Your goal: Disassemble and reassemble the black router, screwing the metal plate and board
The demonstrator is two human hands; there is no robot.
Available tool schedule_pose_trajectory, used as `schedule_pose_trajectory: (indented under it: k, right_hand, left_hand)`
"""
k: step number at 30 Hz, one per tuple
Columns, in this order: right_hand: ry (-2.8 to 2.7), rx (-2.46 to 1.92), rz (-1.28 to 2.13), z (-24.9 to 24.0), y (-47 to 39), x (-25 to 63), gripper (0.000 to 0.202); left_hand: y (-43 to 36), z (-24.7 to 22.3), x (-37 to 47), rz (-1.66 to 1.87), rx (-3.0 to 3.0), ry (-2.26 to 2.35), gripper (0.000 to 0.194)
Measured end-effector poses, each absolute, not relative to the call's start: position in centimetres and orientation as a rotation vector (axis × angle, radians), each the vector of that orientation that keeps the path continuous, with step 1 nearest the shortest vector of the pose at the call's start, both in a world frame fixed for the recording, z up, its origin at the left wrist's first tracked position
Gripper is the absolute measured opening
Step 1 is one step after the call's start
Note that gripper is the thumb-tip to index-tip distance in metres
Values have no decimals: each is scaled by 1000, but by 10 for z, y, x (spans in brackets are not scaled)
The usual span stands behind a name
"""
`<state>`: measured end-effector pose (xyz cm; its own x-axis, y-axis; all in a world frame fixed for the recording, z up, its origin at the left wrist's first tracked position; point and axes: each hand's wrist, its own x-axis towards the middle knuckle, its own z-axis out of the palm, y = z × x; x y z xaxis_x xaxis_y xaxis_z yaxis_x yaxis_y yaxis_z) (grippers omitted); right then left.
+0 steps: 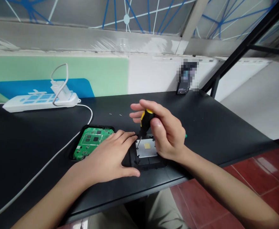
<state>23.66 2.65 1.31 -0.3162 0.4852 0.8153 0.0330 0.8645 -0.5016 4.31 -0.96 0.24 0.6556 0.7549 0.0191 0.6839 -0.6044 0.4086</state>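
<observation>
Screwdriver (146, 121) is slanting in our right hand (168, 135), thumb-clasped, tip meeting the metal plate (144, 153) below; our left hand (108, 156) is lying spread alongside!

On the worktop (215, 127), the circuit board (94, 140) lies left of the metal plate (146, 153), and the left hand (108, 156) is placed between them. The right hand (169, 136) is at the plate's right, its screwdriver (145, 122) over the left edge. Behind these I see two screws (120, 115). Further back, the power strip (41, 103) carries the charger (61, 90) at left, and the phone (184, 79) stands at right, before the wall (151, 73).
</observation>
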Motion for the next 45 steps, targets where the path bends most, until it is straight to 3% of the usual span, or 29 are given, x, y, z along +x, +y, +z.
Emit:
schedule_pose_trajectory:
  k: [7, 10, 14, 21, 23, 30, 34, 40, 45]
  right_hand:
    - [-1836, -357, 262, 11, 34, 236, 40]
    - [-1840, -356, 321, 13, 31, 237, 32]
    - [-1855, -393, 433, 16, 27, 236, 41]
    - [-1822, -336, 171, 14, 35, 238, 32]
    - [-1836, -348, 179, 13, 34, 238, 26]
    - [-1892, -472, 228, 14, 27, 235, 43]
    - [-1855, -478, 177, 12, 29, 237, 39]
    - [-1883, -337, 418, 13, 25, 240, 40]
    - [-1883, -400, 337, 16, 26, 238, 39]
  left_hand:
    - [-10, 4, 43, 245, 2495, 1133, 83]
    - [-10, 3, 42, 250, 2514, 1134, 82]
    - [-9, 1, 42, 260, 2522, 1130, 84]
    - [-10, 2, 43, 220, 2505, 1138, 87]
    - [-9, 1, 42, 230, 2505, 1142, 87]
    - [-9, 2, 43, 228, 2513, 1143, 86]
    - [-10, 3, 43, 216, 2503, 1143, 85]
    - [-10, 1, 42, 237, 2527, 1147, 82]
    - [-10, 2, 43, 225, 2521, 1142, 86]
